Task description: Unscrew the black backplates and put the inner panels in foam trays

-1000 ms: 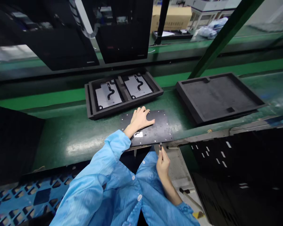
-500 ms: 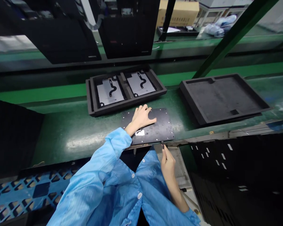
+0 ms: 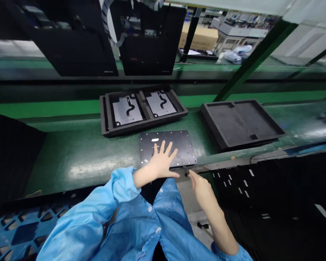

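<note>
A flat black panel (image 3: 176, 140) with small light dots along its edges lies on the green bench near its front edge. My left hand (image 3: 160, 163) is spread over the panel's front part, fingers stretched out and thumb pointing right past the edge. At the panel's front right edge, my right hand (image 3: 202, 186) grips a thin dark tool (image 3: 186, 169). The tool's tip is at the panel's edge; its exact kind is too small to make out. A small white label (image 3: 154, 140) shows near the panel's far side.
Behind the panel, a black foam tray (image 3: 146, 124) holds two silver rectangular parts with black curved strips. Another dark foam tray (image 3: 241, 121) sits to the right on the green bench (image 3: 92, 163). Dark upright panels stand at the back, and a slanted green post (image 3: 250, 65) rises behind.
My left hand has slid towards me on the panel and its fingers have spread wider, uncovering the white label. My right hand remains at the front right edge with the tool. The view has shifted.
</note>
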Tool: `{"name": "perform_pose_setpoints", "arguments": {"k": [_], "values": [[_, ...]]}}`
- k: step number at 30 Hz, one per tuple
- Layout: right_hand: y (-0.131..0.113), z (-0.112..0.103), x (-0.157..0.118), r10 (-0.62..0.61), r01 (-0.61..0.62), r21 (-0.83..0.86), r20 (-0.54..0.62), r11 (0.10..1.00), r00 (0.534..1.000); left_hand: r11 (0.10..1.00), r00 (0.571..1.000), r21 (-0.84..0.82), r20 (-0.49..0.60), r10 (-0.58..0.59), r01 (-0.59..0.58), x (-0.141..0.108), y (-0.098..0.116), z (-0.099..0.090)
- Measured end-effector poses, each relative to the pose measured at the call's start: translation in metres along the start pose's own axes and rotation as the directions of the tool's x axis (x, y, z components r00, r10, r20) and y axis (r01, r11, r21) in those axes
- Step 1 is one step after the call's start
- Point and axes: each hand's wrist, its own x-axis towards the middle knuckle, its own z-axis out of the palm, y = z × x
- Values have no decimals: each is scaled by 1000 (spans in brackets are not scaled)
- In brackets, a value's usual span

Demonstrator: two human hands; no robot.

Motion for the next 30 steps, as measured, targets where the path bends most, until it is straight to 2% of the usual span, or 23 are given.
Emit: {"name": "perform_pose_setpoints", "arguments": {"k": [3,9,11,13,15,17,20,23,26,28,30], "values": [[-6,-18,4,37,-29,-80,105,996,994,990,998,120,3,68,-68,-18,15,-3],[-8,-34,13,36,-11,-140,177,990,983,932,982,318,-24,189,-172,-17,37,1],[-7,-34,15,12,14,-140,182,990,983,907,966,348,-19,260,-237,-18,39,-8],[-4,-33,16,-22,44,-127,166,991,986,896,951,357,-60,303,-263,-19,33,-29],[2,-33,16,-87,98,-80,131,992,988,910,946,334,-124,299,-245,-16,21,-60],[14,-36,16,-175,176,2,76,984,982,933,956,292,-140,258,-209,-8,4,-92],[41,-48,26,-179,188,77,-115,979,977,956,975,245,-112,192,-160,8,-21,-125],[64,-62,56,-54,74,52,-306,996,951,973,976,196,-156,151,-119,21,-38,-134],[68,-70,90,-36,41,4,-375,999,927,986,974,146,-200,104,-76,28,-44,-133],[56,-70,105,-135,138,-23,-415,990,900,992,973,112,-217,81,-58,31,-46,-133],[34,-64,109,-297,311,-38,-421,950,857,995,969,79,-233,77,-60,35,-48,-134]]}}
